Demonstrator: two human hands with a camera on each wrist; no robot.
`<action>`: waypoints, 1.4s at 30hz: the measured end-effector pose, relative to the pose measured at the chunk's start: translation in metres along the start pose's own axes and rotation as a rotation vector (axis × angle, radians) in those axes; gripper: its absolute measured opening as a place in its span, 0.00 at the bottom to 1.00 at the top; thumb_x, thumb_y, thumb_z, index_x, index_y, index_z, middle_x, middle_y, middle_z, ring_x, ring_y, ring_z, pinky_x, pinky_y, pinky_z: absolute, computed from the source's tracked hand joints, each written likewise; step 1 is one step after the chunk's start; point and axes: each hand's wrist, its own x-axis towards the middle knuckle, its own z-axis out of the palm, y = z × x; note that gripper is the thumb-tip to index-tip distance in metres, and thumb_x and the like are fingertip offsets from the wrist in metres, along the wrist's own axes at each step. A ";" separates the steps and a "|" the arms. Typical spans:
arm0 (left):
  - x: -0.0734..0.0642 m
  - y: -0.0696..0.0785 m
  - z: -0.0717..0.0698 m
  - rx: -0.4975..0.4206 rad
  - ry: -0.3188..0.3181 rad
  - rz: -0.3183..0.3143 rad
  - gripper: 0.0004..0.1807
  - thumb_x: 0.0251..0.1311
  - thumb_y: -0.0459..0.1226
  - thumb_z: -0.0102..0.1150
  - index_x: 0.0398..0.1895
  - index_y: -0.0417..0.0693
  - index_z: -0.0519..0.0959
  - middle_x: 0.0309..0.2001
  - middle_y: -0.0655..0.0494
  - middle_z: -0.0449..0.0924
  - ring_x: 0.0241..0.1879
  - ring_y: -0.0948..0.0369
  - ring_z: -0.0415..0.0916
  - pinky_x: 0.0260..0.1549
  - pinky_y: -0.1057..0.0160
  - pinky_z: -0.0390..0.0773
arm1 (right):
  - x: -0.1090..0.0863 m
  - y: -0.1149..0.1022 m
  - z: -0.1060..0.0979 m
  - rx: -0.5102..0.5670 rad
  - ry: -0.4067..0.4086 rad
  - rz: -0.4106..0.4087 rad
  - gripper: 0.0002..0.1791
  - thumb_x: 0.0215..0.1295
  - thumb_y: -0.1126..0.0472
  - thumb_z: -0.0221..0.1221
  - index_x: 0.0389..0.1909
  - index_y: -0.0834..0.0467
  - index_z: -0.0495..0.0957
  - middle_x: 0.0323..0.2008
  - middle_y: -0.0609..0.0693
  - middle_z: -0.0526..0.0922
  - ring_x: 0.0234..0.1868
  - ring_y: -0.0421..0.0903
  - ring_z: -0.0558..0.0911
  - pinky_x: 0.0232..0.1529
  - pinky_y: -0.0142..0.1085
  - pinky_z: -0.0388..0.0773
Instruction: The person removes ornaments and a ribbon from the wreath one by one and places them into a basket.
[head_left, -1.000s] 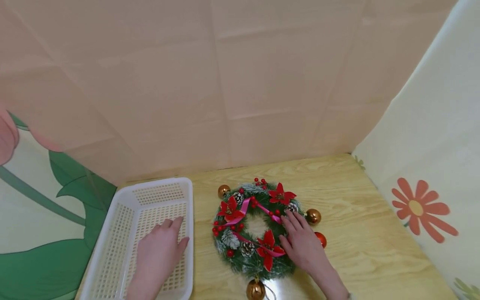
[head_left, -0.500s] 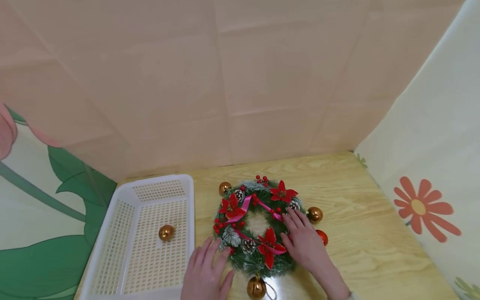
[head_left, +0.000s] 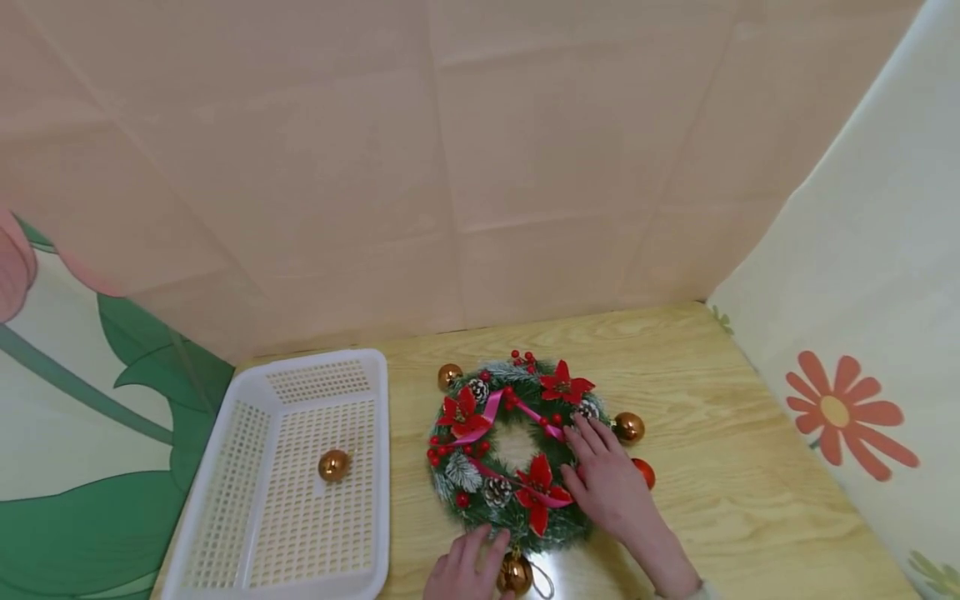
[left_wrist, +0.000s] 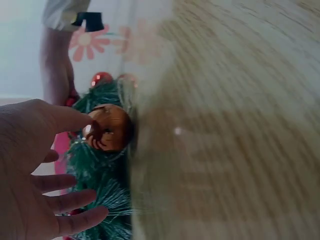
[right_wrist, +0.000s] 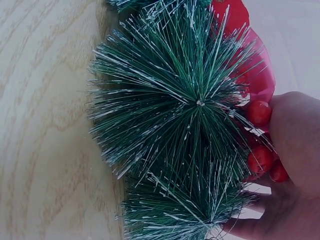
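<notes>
Wreath (head_left: 552, 460): round, green needles w/ white frosted tips, trimmed w/ red flowers, red berries, pine cones & pink ribbon; lies flat on desk (head_left: 712, 467), wood showing thru centre. Front bauble (head_left: 515, 575): shiny copper-brown ball at wreath's nr edge, gold cap twd the greenery.

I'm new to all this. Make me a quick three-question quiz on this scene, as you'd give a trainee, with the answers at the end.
1. Which hand is nearer the white basket?
2. True or false: two baubles lie inside the basket.
3. What colour is the bauble at the edge of the wreath, partly hidden behind the right hand: (a) blue, (b) red or (c) silver?

Key: 1. The left hand. 2. False; only one copper bauble lies there. 3. (b).
</notes>
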 end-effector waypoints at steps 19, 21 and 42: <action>-0.010 0.004 0.040 0.080 0.154 -0.015 0.34 0.63 0.73 0.45 0.42 0.56 0.80 0.52 0.45 0.78 0.40 0.53 0.81 0.28 0.60 0.80 | -0.001 -0.001 0.000 0.018 0.028 -0.013 0.29 0.67 0.57 0.66 0.64 0.69 0.76 0.69 0.66 0.72 0.69 0.66 0.69 0.66 0.57 0.70; -0.009 0.004 0.041 0.095 0.149 -0.016 0.33 0.59 0.73 0.49 0.42 0.57 0.81 0.52 0.45 0.78 0.40 0.53 0.81 0.28 0.59 0.81 | -0.001 -0.001 0.000 0.021 0.022 -0.011 0.30 0.67 0.57 0.66 0.64 0.69 0.76 0.69 0.66 0.72 0.69 0.66 0.69 0.66 0.57 0.69; 0.000 0.001 0.012 0.065 0.202 -0.004 0.32 0.72 0.67 0.40 0.41 0.52 0.81 0.52 0.46 0.78 0.39 0.53 0.80 0.21 0.62 0.79 | -0.001 -0.001 0.002 0.018 0.011 0.009 0.31 0.66 0.56 0.66 0.65 0.69 0.75 0.69 0.66 0.71 0.69 0.67 0.68 0.66 0.58 0.69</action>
